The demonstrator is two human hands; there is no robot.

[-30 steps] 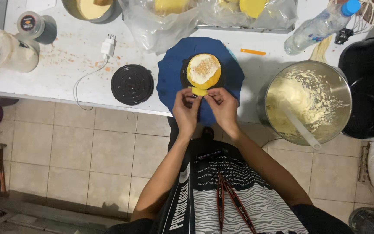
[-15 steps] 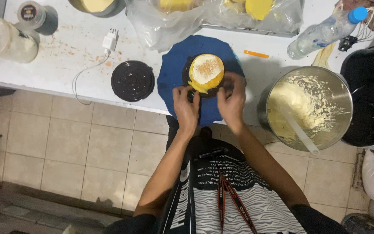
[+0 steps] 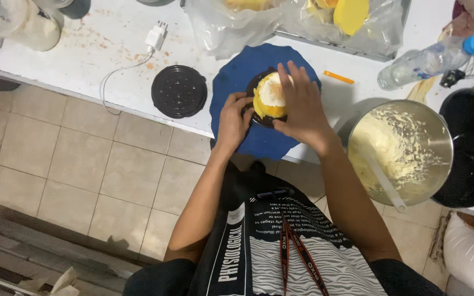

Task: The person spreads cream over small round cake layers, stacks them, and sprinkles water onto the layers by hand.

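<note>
White desk [image 3: 111, 82] above beige floor tiles, carrying a round blue mat [image 3: 248, 137]. On it, a small yellow cake with white top [image 3: 270, 96] in a black round tray [image 3: 259, 118]. Since 0.5 s ago, right hand [image 3: 303, 107] now spread flat across the cake; left hand [image 3: 232, 118] pinching the tray's edge. Nearby: 1 black round lid [image 3: 179, 91], 1 steel bowl of pale cream [image 3: 401, 151].
</note>
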